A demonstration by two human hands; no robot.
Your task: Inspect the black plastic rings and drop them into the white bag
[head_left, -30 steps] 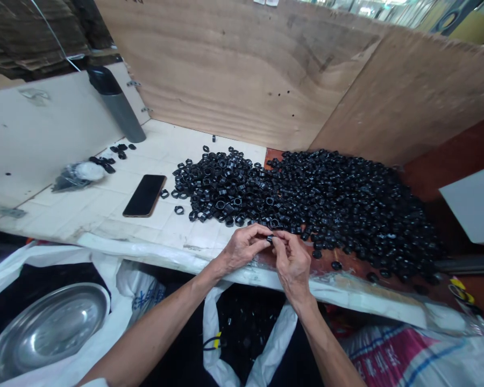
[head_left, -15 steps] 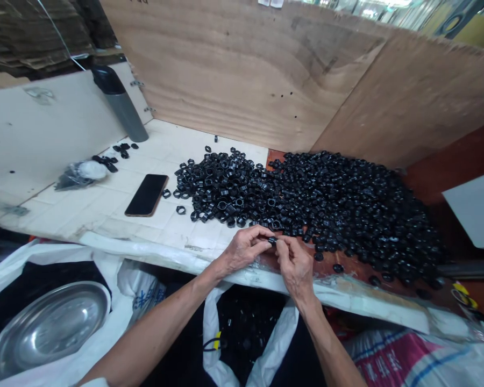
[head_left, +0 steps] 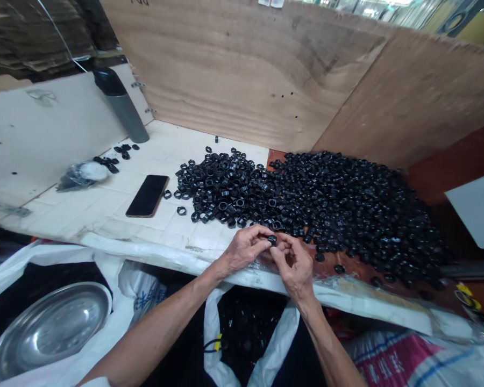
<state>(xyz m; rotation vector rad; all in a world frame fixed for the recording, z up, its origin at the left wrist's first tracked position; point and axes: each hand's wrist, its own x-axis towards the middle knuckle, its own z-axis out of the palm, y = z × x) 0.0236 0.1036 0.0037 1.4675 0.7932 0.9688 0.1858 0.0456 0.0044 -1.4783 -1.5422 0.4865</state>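
Observation:
A small black plastic fitting [head_left: 271, 240] is held up just above the table's front edge. My left hand [head_left: 244, 248] pinches it between thumb and fingers. From the other side my right hand [head_left: 296, 263] closes on it, thumb and index fingertips at its right edge. Behind my hands lies a heap of black ring-shaped nuts [head_left: 226, 188]. It runs into a larger heap of small black plastic pieces [head_left: 355, 209] on the right. The fingers partly cover the held fitting, so its exact shape is unclear.
Left of the heaps lie a phone [head_left: 147, 196] and a plastic bag [head_left: 83, 176]; a grey bottle [head_left: 125, 110] stands behind them. A wooden panel [head_left: 234, 75] closes the back. Below the edge are an open white sack [head_left: 213, 322] of black parts and a metal basin [head_left: 52, 328].
My right fingers have loosened and shifted slightly, with the thumb lower and more of the black fitting showing. My left hand stays nearly in place.

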